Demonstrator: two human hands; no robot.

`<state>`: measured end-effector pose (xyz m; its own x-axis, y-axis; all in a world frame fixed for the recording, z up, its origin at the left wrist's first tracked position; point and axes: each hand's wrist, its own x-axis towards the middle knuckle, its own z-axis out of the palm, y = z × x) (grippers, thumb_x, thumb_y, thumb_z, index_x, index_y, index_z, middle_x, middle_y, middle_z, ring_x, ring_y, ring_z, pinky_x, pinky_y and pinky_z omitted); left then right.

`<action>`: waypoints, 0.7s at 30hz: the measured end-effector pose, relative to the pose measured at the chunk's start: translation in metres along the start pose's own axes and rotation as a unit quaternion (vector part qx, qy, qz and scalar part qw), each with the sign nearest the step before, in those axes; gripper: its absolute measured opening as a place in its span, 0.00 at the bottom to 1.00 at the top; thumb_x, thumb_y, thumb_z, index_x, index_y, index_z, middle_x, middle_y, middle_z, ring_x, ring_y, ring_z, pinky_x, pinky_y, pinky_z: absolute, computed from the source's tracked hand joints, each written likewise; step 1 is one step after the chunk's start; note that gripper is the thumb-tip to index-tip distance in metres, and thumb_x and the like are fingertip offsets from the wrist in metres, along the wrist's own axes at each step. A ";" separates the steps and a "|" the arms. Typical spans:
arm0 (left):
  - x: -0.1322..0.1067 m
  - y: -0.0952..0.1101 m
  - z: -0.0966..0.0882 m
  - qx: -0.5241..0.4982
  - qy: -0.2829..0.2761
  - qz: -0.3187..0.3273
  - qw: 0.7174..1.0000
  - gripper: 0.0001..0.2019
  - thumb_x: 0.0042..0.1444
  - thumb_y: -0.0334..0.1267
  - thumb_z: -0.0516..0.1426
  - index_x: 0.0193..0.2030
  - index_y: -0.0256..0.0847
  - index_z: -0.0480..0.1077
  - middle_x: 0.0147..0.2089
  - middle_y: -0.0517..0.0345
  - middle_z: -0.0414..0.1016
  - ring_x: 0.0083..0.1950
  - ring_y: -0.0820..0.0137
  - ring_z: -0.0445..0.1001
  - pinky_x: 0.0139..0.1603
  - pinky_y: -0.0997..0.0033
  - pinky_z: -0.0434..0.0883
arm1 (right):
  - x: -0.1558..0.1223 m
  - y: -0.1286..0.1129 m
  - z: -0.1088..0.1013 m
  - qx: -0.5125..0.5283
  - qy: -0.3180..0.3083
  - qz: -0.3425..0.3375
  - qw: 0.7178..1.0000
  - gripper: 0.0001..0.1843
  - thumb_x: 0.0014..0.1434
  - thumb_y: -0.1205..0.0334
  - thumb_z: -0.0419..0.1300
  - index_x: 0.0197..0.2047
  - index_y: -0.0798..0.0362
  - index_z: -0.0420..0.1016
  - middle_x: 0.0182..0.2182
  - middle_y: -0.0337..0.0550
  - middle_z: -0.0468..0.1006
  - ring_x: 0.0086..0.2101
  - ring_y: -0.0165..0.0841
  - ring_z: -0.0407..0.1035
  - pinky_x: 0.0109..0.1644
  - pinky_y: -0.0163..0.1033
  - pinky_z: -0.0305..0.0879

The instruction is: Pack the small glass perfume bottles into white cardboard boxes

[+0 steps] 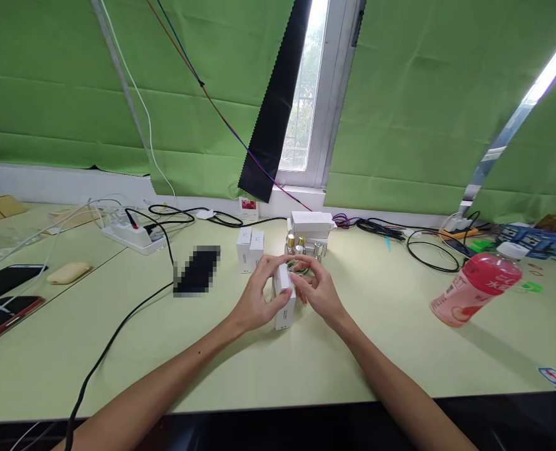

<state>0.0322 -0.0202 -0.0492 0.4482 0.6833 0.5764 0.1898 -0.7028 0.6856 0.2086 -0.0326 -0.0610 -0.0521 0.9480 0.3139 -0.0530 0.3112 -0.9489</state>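
A small white box with fine print stands upright on the table in front of me. My left hand grips it from the left, thumb across its near face and fingers over the far side. My right hand is closed at the box's upper right edge, its thumb and fingertips against the top; the exact contact there is partly hidden. Just beyond my fingers stand several small bottles with gold and silver caps. Two similar white boxes are upright to the left of them.
White boxes are stacked behind the bottles. A pink drink bottle stands at the right. To the left are a pixelated dark object, a power strip, phones and a cream case. A black cable crosses the table's left part.
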 end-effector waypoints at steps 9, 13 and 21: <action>0.002 0.002 -0.001 0.008 -0.007 0.004 1.000 0.26 0.61 0.39 0.57 0.67 0.54 0.65 0.52 0.52 0.64 0.55 0.60 0.67 0.61 0.54 0.68 | -0.001 -0.004 0.000 0.000 -0.016 0.016 1.000 0.23 0.59 0.48 0.65 0.55 0.47 0.71 0.48 0.46 0.74 0.23 0.25 0.70 0.20 0.32 0.67; 0.002 0.002 -0.001 0.005 -0.009 -0.001 1.000 0.27 0.60 0.38 0.58 0.67 0.54 0.66 0.52 0.52 0.63 0.56 0.59 0.66 0.63 0.53 0.66 | 0.000 -0.002 0.000 0.006 -0.019 0.019 1.000 0.23 0.59 0.49 0.64 0.55 0.48 0.71 0.48 0.47 0.76 0.22 0.24 0.70 0.20 0.32 0.68; 0.003 0.003 -0.002 0.010 -0.020 -0.002 1.000 0.28 0.57 0.36 0.58 0.66 0.50 0.67 0.52 0.53 0.62 0.57 0.61 0.66 0.63 0.55 0.66 | 0.000 -0.003 0.000 0.015 -0.031 0.020 0.999 0.22 0.60 0.50 0.63 0.55 0.49 0.71 0.45 0.47 0.79 0.21 0.25 0.70 0.20 0.32 0.68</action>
<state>0.0321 -0.0199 -0.0450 0.4819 0.6776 0.5555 0.2091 -0.7046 0.6781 0.2084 -0.0334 -0.0585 -0.1174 0.9536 0.2773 -0.0788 0.2694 -0.9598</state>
